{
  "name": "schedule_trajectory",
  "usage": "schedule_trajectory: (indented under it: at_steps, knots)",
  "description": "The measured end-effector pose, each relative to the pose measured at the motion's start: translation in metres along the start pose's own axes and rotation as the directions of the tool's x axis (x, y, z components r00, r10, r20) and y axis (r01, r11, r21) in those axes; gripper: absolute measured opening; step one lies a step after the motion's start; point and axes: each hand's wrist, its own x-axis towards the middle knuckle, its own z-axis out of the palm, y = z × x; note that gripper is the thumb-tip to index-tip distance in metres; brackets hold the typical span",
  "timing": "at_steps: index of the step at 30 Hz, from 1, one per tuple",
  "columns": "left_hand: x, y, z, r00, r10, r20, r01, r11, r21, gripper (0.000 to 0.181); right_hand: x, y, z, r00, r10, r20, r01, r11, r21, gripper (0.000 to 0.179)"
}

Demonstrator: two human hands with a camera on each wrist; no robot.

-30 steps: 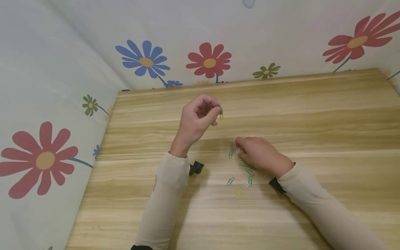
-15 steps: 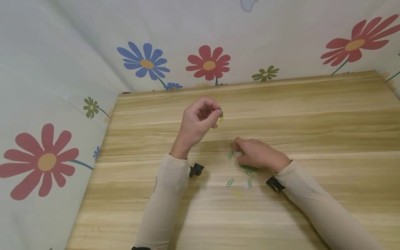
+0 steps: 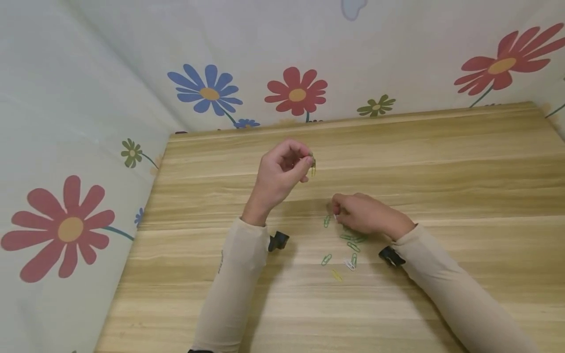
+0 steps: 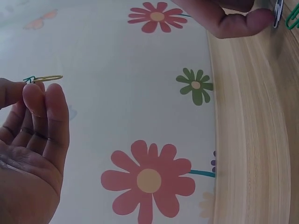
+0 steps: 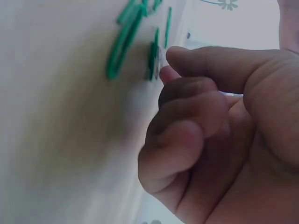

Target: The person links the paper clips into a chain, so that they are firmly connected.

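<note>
My left hand [image 3: 281,172], raised above the table, pinches a small chain of paper clips between thumb and fingers. In the left wrist view a yellow paper clip [image 4: 50,78] sticks out from a green paper clip [image 4: 29,79] at the fingertips. Low over the table, my right hand [image 3: 367,214] pinches a white paper clip [image 3: 335,217] between thumb and index finger, mostly covered by the fingers. Just left of those fingertips lies a green paper clip [image 3: 326,222]. More green clips [image 3: 353,246] lie below the right hand, some partly hidden by it.
Nearer on the wooden table [image 3: 176,274] lie a single green clip [image 3: 326,259], a white clip [image 3: 349,265] against another green one [image 3: 354,260], and a yellow clip [image 3: 337,275]. A flower-patterned wall covering [image 3: 353,54] borders the table's back and left.
My right hand has drawn the white paper clip in between its fingertips, so less of it shows. The left hand keeps its clips in nearly the same place.
</note>
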Motion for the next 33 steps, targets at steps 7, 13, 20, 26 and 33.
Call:
schedule_trajectory:
  at_steps: [7, 13, 20, 26, 33]
  knots:
    - [0.000, 0.001, -0.001, 1.000, 0.002, -0.006, -0.002, 1.000, 0.012, 0.007, -0.011, -0.003, -0.007, 0.999, 0.047, 0.015, -0.046, 0.998, -0.041, 0.008]
    - [0.000, 0.001, 0.000, 1.000, -0.006, -0.001, 0.006, 1.000, 0.014, 0.008, -0.013, -0.009, -0.004, 0.993, 0.116, 0.029, -0.113, 0.990, -0.081, 0.017]
    - [-0.002, -0.002, 0.002, 1.000, -0.014, 0.014, 0.014, 1.000, 0.010, 0.007, -0.014, -0.005, -0.004, 1.000, 0.012, -0.026, -0.013, 0.997, -0.070, 0.015]
    - [0.000, -0.002, 0.007, 1.000, -0.014, 0.025, 0.014, 1.000, 0.004, 0.007, -0.023, -0.005, -0.021, 0.985, -0.109, -0.134, 0.134, 0.972, 0.192, 0.011]
    - [-0.001, -0.001, 0.010, 0.999, -0.015, 0.033, 0.014, 0.999, 0.034, 0.009, -0.038, -0.021, -0.043, 0.958, -0.186, -0.218, 0.282, 0.749, 0.600, 0.014]
